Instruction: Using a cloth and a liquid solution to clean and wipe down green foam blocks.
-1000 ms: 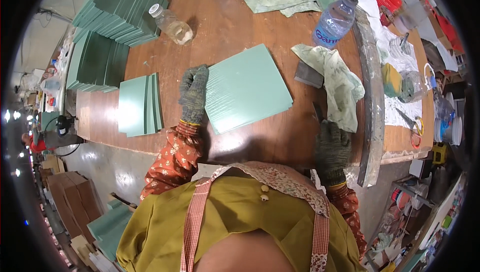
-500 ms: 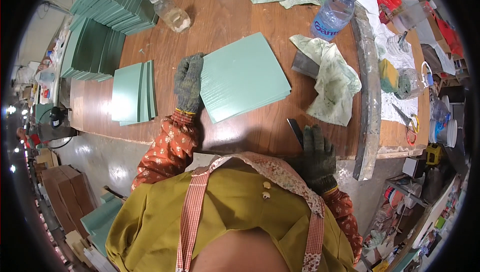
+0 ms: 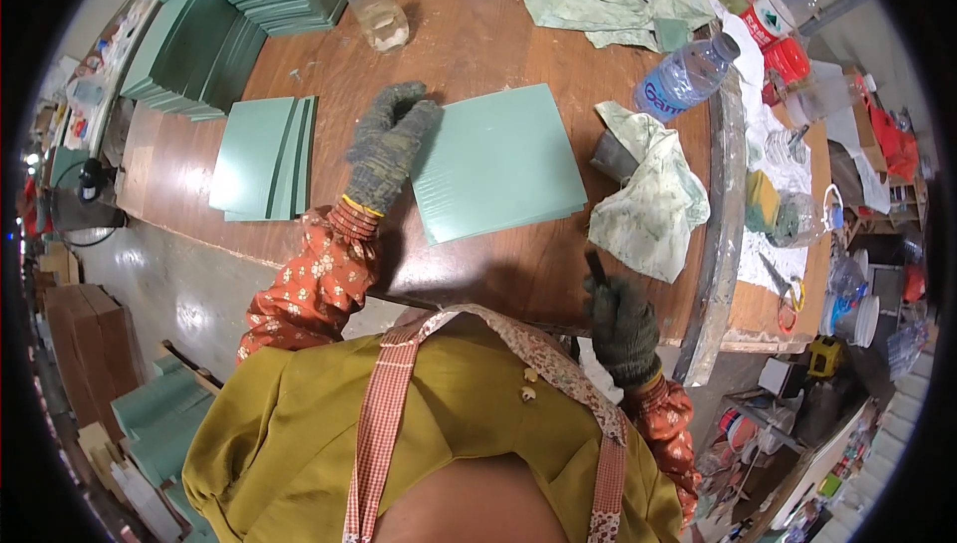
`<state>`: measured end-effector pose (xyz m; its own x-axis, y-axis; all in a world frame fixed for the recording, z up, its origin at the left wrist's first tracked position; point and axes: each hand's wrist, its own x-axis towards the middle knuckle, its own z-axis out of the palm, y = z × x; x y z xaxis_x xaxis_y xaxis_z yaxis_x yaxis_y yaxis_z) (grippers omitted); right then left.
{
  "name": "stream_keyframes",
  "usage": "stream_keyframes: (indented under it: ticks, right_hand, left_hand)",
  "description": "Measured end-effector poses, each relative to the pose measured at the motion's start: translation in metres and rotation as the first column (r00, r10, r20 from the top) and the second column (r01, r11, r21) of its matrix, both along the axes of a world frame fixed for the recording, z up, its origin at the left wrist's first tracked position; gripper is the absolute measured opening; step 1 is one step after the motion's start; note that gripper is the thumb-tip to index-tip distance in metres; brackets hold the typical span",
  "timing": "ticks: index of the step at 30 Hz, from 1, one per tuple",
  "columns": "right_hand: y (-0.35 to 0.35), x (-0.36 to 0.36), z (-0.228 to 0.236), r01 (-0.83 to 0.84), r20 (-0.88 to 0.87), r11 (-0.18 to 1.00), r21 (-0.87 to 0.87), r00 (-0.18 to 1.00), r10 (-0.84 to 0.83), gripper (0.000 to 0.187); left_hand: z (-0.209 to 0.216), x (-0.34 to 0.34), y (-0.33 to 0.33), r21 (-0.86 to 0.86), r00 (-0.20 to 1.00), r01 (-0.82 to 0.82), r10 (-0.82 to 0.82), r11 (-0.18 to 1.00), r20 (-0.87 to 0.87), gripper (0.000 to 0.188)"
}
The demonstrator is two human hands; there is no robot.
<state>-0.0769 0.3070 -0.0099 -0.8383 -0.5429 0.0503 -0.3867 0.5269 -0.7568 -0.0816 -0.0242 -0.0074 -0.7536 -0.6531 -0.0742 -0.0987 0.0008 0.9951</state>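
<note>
A small stack of light green rectangular sheets (image 3: 503, 164) lies on the wooden table in front of me. My left hand (image 3: 387, 149), in a dark grey knit glove, is at the stack's left edge. Its fingers are loosely curved and apart from the thumb, with nothing between them. Near the table's front edge, my right hand (image 3: 623, 329) wears a similar glove, fingers closed round a thin dark blade-like tool (image 3: 596, 267). Only the tool's tip shows; its other end is hidden in the hand. A stained pale cloth (image 3: 653, 204) lies beyond that hand, beside a dark grey block (image 3: 612, 156).
More green sheets (image 3: 254, 159) lie at left, with tall green stacks (image 3: 189, 49) behind. A glass jar (image 3: 377, 4) and a plastic bottle (image 3: 688, 79) stand farther back. A worn bar (image 3: 726, 194) runs along the right, with scissors (image 3: 791, 304) beyond it.
My left hand has lifted its fingers away from the stack's edge, thumb parting from them. My right hand's fingers have curled round the dark tool. The whole view has shifted a little.
</note>
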Motion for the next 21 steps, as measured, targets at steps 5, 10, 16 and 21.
stream_keyframes:
  ticks: [5, 10, 16, 21]
  right_hand:
    - [-0.067, -0.055, 0.013, -0.039, -0.709, 0.985, 0.171, 0.689, 0.150, 0.023]
    - [-0.113, -0.082, 0.034, -0.100, -0.590, 0.725, 0.681, 0.510, 0.625, 0.028]
    - [-0.133, -0.091, 0.029, -0.226, -0.554, 0.764, 0.605, 0.569, 0.608, 0.032]
    - [-0.146, -0.100, 0.041, -0.318, -0.265, 0.666, 0.675, 0.738, 0.621, 0.039]
  left_hand:
    - [-0.033, 0.003, 0.011, -0.582, 0.999, -0.018, 0.033, 0.813, 0.015, 0.036]
    - [-0.040, 0.005, 0.011, -0.599, 0.998, -0.056, 0.042, 0.799, -0.037, 0.037]
    - [-0.034, 0.006, 0.013, -0.565, 0.999, -0.043, 0.049, 0.824, -0.005, 0.038]
    - [-0.033, 0.008, 0.012, -0.516, 0.999, -0.034, 0.040, 0.856, 0.001, 0.038]
